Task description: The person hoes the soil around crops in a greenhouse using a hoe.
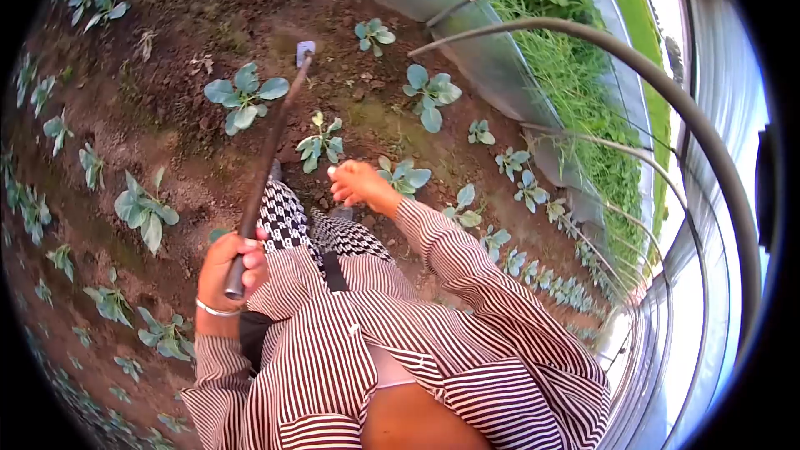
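Observation:
My left hand is wrapped round the lower end of a long dark handle. The handle runs up and away to a small metal hoe head, which is over brown soil beside a leafy green plant. My right hand is off the handle, in front of my body, with its fingers curled together; whether anything small is between them is hidden. Close to it are a yellow-tipped seedling and another plant.
Rows of young plants stand in the soil on both sides. At the right, curved hoops rise beside a low plastic sheet, with tall grass behind it. My patterned trouser legs are between plants.

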`<state>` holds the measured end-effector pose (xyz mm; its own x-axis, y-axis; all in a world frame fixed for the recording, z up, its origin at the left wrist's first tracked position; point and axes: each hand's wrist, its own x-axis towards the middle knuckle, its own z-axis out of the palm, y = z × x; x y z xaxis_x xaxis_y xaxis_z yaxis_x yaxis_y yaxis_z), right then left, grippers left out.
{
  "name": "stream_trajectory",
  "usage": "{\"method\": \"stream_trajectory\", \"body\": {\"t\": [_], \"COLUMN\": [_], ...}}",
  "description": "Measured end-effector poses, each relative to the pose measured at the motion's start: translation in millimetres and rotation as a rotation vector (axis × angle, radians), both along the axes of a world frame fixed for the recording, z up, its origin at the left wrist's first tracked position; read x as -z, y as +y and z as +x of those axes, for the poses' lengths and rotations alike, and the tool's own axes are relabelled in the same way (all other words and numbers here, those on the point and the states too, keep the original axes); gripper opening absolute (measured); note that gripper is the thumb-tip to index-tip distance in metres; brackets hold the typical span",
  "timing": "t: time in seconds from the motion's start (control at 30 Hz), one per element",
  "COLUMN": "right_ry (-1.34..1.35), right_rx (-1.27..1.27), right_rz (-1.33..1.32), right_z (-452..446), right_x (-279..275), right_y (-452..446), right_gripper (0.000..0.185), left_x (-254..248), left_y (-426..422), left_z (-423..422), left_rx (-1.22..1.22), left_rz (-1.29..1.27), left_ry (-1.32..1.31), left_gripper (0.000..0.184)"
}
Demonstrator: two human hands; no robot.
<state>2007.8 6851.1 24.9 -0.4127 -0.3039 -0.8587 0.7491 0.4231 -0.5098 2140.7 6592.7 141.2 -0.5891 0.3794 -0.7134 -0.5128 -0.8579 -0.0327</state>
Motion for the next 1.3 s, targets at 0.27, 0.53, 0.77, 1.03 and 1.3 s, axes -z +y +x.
{"method": "stream_trajectory", "body": {"t": [0.27,0.53,0.77,1.03,1.3], "right_ry": [-0.650,-0.501,-0.232,0.212,-0.057], "right_rx": [0.747,0.937,0.911,0.699,0.653], "right_rz": [-0.557,-0.188,-0.242,0.064,0.113], "right_z": [36.5,60.3,-23.9,-137.9,-60.1], "right_x": [115.5,171.2,131.9,199.6,255.9], "right_y": [-176.7,-199.5,-174.9,-118.1,-101.8], "right_gripper": [0.025,0.028,0.029,0.023,0.015], "left_x": [-4.8,23.2,133.3,259.3,178.9], "left_y": [-54.7,-46.6,-25.6,72.0,67.8], "left_z": [72.2,151.0,150.0,58.3,82.7], "left_rx": [0.530,1.152,0.998,0.831,0.989], "left_rz": [-0.427,-1.387,-1.516,-1.269,-1.220], "left_ry": [-0.061,-0.108,0.098,0.157,0.054], "left_gripper": [0.020,0.028,0.026,0.023,0.031]}}
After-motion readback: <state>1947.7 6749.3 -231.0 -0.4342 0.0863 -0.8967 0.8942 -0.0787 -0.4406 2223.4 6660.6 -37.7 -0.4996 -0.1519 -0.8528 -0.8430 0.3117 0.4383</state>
